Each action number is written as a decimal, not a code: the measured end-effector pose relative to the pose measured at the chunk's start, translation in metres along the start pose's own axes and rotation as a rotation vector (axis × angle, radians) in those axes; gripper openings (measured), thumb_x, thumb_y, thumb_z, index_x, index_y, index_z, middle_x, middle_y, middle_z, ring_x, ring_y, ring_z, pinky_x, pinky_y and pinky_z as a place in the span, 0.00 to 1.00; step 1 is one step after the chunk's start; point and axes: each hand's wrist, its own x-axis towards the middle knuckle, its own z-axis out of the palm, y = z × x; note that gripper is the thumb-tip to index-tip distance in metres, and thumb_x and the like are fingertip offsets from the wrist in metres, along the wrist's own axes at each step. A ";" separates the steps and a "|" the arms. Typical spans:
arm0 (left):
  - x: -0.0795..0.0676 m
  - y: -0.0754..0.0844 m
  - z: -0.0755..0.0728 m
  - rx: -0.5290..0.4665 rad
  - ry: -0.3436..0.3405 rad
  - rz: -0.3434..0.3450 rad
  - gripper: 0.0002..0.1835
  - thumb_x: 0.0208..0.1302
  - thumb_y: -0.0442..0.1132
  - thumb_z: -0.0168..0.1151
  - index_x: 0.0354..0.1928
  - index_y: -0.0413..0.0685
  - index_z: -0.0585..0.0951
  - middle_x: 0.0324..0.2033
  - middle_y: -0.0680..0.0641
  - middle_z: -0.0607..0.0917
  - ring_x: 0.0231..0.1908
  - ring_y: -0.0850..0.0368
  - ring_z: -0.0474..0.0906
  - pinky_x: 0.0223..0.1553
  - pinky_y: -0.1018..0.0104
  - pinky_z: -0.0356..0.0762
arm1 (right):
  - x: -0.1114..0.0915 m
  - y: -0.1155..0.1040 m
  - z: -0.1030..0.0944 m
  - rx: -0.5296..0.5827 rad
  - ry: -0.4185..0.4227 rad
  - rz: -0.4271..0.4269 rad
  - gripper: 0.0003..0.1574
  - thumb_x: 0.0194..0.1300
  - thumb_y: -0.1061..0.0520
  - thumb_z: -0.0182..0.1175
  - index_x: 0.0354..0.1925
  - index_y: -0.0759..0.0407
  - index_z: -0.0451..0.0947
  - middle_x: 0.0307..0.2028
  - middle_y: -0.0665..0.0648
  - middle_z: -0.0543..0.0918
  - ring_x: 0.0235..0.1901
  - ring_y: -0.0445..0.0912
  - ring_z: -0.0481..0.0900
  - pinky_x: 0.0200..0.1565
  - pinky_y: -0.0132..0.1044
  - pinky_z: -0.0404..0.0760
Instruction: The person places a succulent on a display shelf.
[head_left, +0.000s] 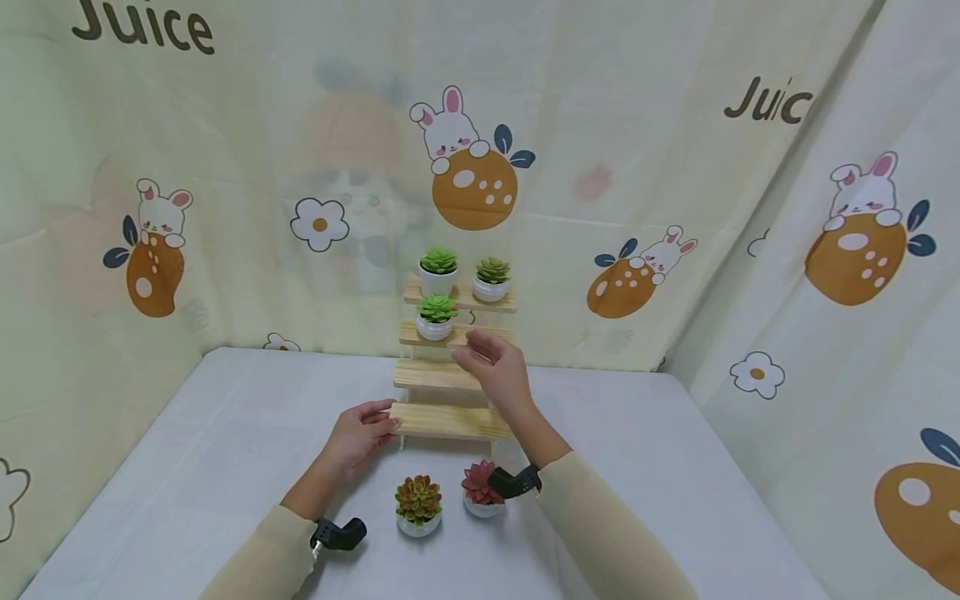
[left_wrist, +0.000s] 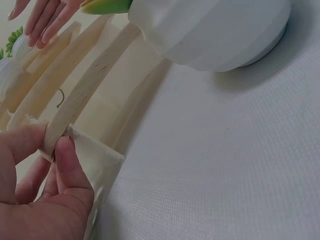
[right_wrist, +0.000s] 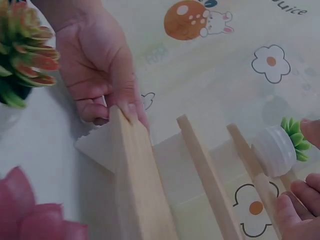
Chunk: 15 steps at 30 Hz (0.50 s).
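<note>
A stepped wooden display stand [head_left: 450, 421] stands on the white table. My left hand [head_left: 356, 437] pinches the left end of its lowest board [left_wrist: 82, 90] between thumb and fingers, as the left wrist view shows. My right hand [head_left: 501, 373] hovers by the second board from the top, fingers loosely extended and holding nothing. Just left of those fingertips, a bright green succulent in a white pot [head_left: 435, 317] sits on that board. In the right wrist view this white pot [right_wrist: 274, 151] shows close to the right fingers [right_wrist: 295, 212].
On the top board stand a green potted succulent [head_left: 438, 271] and a duller green one [head_left: 492, 281]. In front of the stand are a brown-green succulent [head_left: 418, 504] and a red succulent [head_left: 480, 487], partly behind the right wrist camera [head_left: 516, 482]. A printed curtain [head_left: 562, 317] hangs behind.
</note>
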 end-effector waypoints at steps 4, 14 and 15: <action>0.000 0.000 0.000 0.008 0.001 -0.001 0.24 0.56 0.29 0.64 0.57 0.42 0.75 0.40 0.45 0.79 0.35 0.57 0.79 0.37 0.65 0.83 | -0.015 0.002 -0.006 0.016 -0.025 0.028 0.35 0.54 0.51 0.70 0.57 0.63 0.73 0.56 0.60 0.77 0.59 0.51 0.74 0.55 0.33 0.77; 0.000 0.001 0.001 0.013 0.004 0.006 0.24 0.56 0.28 0.65 0.56 0.41 0.75 0.39 0.45 0.80 0.34 0.57 0.80 0.38 0.62 0.83 | -0.044 0.012 -0.022 0.073 -0.035 0.035 0.32 0.53 0.51 0.70 0.55 0.61 0.75 0.56 0.63 0.78 0.58 0.53 0.75 0.50 0.30 0.79; 0.000 0.001 0.001 0.015 0.004 0.007 0.24 0.56 0.28 0.65 0.57 0.41 0.75 0.39 0.45 0.80 0.34 0.57 0.80 0.38 0.62 0.83 | -0.048 0.012 -0.023 0.071 -0.035 0.036 0.33 0.53 0.49 0.70 0.55 0.61 0.75 0.56 0.62 0.78 0.57 0.52 0.75 0.50 0.29 0.80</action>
